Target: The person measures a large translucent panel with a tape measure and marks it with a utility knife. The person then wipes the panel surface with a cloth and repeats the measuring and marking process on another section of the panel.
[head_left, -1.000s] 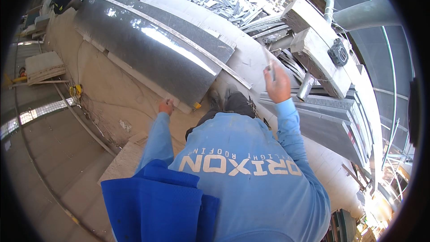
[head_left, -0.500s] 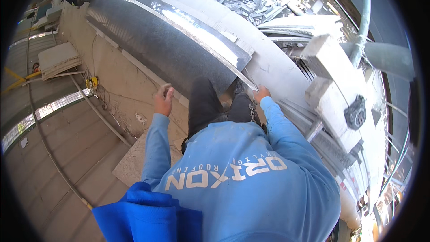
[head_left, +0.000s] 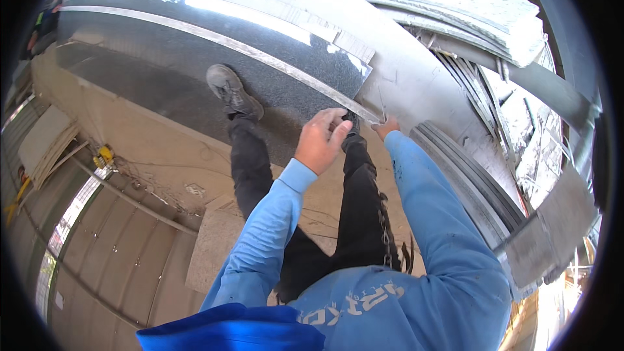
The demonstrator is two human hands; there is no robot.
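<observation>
A long pale straightedge (head_left: pixel 260 58) lies lengthwise over a dark grey stone slab (head_left: pixel 279 97) with a shiny far strip. My right hand (head_left: pixel 387 127) grips the near right end of this straightedge, just past the slab's corner. My left hand (head_left: pixel 322 140) hovers in the middle, close to that end, its fingers loosely bent and the thumb apart, with nothing in it. One of my dusty boots (head_left: pixel 234 91) is on the slab. The other boot is partly hidden behind my left hand.
Stacked stone strips (head_left: pixel 461 175) lie beside my right arm. Beyond them are pale slabs (head_left: pixel 455 13) and a thick pipe (head_left: pixel 552 91). On the left sit a yellow tool (head_left: pixel 103 156) with a cable and a stack of boards (head_left: pixel 49 143). Another person (head_left: pixel 42 26) is at the slab's far left end.
My left hand has moved right and forward toward the straightedge's end. One boot has stepped onto the slab. My right hand keeps its grip; the view has shifted.
</observation>
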